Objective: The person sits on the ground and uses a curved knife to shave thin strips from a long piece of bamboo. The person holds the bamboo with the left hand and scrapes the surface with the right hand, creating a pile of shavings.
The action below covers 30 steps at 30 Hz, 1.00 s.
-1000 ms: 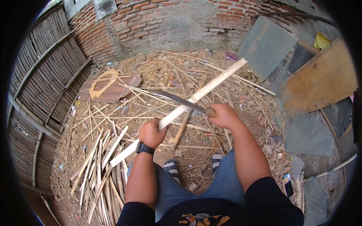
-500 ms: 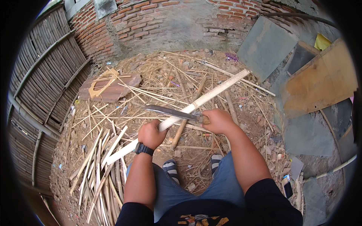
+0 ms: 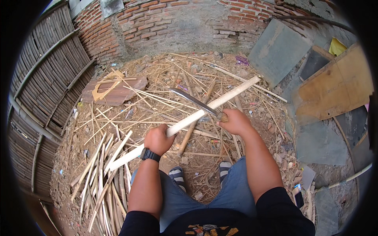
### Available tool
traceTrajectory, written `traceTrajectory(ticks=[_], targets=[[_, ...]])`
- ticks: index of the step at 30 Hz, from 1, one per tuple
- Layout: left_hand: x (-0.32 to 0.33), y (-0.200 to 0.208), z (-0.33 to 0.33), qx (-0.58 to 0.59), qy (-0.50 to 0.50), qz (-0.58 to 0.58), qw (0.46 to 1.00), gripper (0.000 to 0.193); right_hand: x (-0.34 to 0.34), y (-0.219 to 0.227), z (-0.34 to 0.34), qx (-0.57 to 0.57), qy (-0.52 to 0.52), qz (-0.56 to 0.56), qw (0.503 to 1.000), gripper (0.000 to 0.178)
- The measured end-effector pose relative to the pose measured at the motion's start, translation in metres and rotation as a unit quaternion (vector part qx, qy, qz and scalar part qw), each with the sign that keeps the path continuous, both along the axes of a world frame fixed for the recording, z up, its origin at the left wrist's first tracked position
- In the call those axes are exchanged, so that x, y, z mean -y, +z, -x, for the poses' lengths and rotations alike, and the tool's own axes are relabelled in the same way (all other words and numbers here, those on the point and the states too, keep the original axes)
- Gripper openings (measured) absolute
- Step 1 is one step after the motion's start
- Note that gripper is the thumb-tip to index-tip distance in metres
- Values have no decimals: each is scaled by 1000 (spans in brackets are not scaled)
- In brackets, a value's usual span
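Note:
My left hand [image 3: 159, 139] is closed round a long, pale bamboo slat [image 3: 185, 122], which slopes from the lower left up to the far right. In my right hand [image 3: 235, 122] is the wooden handle of a machete [image 3: 193, 100]. Its dark blade lies across the slat, the tip pointing to the far left. Whether the edge touches the wood or passes just over it I cannot tell. Below the slat a round stick [image 3: 186, 139] rests on the ground.
Many split strips [image 3: 104, 183] are heaped by my left knee. A brown board [image 3: 114, 91] lies at the far left, with thin sticks scattered around. A bamboo fence [image 3: 43, 94] stands left, a brick wall [image 3: 157, 25] behind, and grey sheets [image 3: 278, 49] lean at right.
The machete has slid along the slat, away from my left hand toward the far end, and its blade has turned more slantwise. My left hand and the slat have hardly moved.

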State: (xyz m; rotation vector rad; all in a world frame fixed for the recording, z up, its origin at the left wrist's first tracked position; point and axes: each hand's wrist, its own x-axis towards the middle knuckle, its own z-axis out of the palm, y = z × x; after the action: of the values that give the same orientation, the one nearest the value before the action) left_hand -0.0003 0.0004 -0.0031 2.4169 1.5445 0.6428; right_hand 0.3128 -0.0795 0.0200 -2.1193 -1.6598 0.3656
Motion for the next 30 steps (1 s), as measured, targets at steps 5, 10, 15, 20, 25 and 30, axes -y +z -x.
traceTrajectory(ticks=[5, 10, 15, 20, 25, 30], targets=[[2, 1, -1, -24, -4, 7, 1000, 38, 0, 5, 11, 32, 65, 45, 996, 51], [1, -2, -1, -29, -11, 13, 999, 39, 1, 8, 16, 33, 60, 66, 996, 51], [1, -3, 0, -36, -30, 6, 999, 39, 2, 5, 15, 45, 65, 65, 995, 50], [2, -3, -1, -63, -47, 15, 997, 42, -2, 4, 21, 58, 82, 100, 990, 46], [1, -3, -1, -76, -54, 25, 995, 44, -4, -8, 22, 72, 83, 84, 990, 45], [5, 3, -4, -77, -58, 49, 994, 46, -4, -6, 26, 63, 91, 105, 988, 44]])
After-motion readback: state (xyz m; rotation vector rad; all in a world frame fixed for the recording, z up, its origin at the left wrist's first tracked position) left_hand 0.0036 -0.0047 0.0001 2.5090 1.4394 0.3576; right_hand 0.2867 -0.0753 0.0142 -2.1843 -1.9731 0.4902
